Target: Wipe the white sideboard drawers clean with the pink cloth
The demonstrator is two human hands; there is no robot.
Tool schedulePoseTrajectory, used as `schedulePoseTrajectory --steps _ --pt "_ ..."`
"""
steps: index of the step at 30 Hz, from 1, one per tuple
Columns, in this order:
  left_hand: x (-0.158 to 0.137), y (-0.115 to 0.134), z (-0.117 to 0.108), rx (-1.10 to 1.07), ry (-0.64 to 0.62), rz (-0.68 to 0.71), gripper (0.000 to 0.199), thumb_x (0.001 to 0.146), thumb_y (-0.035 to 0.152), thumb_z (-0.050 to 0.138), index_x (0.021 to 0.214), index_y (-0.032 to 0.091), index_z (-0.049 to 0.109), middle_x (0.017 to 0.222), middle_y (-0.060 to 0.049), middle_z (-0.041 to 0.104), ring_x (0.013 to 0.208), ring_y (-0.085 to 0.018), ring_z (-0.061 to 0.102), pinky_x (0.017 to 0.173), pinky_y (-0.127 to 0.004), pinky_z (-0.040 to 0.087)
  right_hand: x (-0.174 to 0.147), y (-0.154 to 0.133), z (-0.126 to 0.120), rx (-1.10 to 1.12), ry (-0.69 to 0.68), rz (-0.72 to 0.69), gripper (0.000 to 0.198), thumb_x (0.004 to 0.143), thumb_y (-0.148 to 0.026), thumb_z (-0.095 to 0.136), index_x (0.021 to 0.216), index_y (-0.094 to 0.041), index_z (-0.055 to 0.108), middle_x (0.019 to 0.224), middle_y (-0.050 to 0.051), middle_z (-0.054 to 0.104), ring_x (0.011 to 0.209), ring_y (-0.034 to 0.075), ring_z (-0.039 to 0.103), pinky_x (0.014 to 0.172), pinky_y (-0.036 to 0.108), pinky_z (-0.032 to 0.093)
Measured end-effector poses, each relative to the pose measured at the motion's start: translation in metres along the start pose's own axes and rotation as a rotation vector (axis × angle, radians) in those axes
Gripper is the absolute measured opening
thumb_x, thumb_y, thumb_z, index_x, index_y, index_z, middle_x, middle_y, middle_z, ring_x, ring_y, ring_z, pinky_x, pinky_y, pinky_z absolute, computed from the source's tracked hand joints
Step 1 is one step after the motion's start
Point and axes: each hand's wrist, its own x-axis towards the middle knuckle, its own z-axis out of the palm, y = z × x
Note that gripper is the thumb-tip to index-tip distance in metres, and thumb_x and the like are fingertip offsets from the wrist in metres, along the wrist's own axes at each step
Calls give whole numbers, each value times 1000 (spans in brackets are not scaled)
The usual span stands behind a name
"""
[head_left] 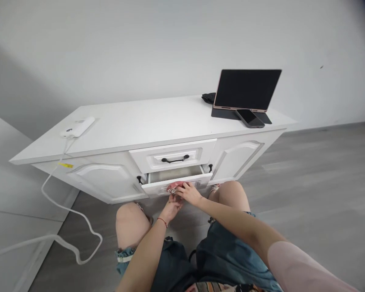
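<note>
A small, soft-looking pink item (174,185) with pale loop-like bits along its lower edge is held in front of the pulled-out lower drawer (152,187). My right hand (191,194) has its fingers closed on the item from the right. From below, my left hand (171,209) reaches up to it with fingers bent and partly hidden. Both hands meet close to the drawer's front panel, whose middle they cover. Above, the upper drawer (149,161) is closed and has a black handle (175,159).
The white cabinet (134,121) has doors on both sides. On its top stand a tablet (247,89), a phone (250,118), a black folded thing (208,97) and a white power strip (78,127). Its cord (79,213) trails down the left. My knees flank the drawer.
</note>
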Motion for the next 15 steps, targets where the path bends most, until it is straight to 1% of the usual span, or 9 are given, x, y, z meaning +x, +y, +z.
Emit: schedulePoseTrajectory --steps 2,5,7,9,10,12,15 --pt "0 1 0 -10 31 -26 75 54 -15 52 110 35 53 143 3 48 105 -14 64 89 -31 48 -18 9 2 15 5 96 36 96 -27 47 131 -30 57 127 7 61 109 30 46 89 45 37" --pt "1 2 2 -36 85 -53 71 52 -14 51 104 34 51 146 3 43 111 -15 63 96 -34 45 -42 18 9 28 -9 266 42 96 -19 42 132 -33 56 124 10 59 109 30 46 87 44 38" --pt "1 3 2 -43 96 -58 69 51 -14 50 102 33 50 148 2 42 113 -15 63 98 -35 43 -55 23 16 42 -12 419 45 94 -15 41 132 -34 56 122 12 58 107 30 48 85 43 39" --pt "1 3 3 -39 92 -60 68 51 -14 50 100 32 49 148 2 42 112 -15 64 99 -35 43 -65 29 25 91 23 597 44 91 -12 41 127 -30 59 120 14 57 108 30 48 84 43 41" --pt "1 3 3 -36 90 -61 67 52 -14 50 100 31 49 148 2 42 112 -15 64 99 -35 43 -69 31 29 150 63 679 42 90 -10 40 123 -28 60 120 15 56 109 31 48 85 43 41" --pt "0 4 4 -31 86 -60 64 53 -14 50 99 31 50 148 1 43 112 -15 64 99 -35 44 -72 34 39 383 217 821 38 88 -8 39 113 -24 63 120 16 55 113 31 47 89 45 41" --pt "0 5 6 -31 99 -58 61 55 -13 50 97 30 49 148 1 43 114 -16 64 98 -34 45 -66 30 52 738 463 957 31 82 -8 43 104 -19 61 122 15 53 115 29 48 97 45 39"
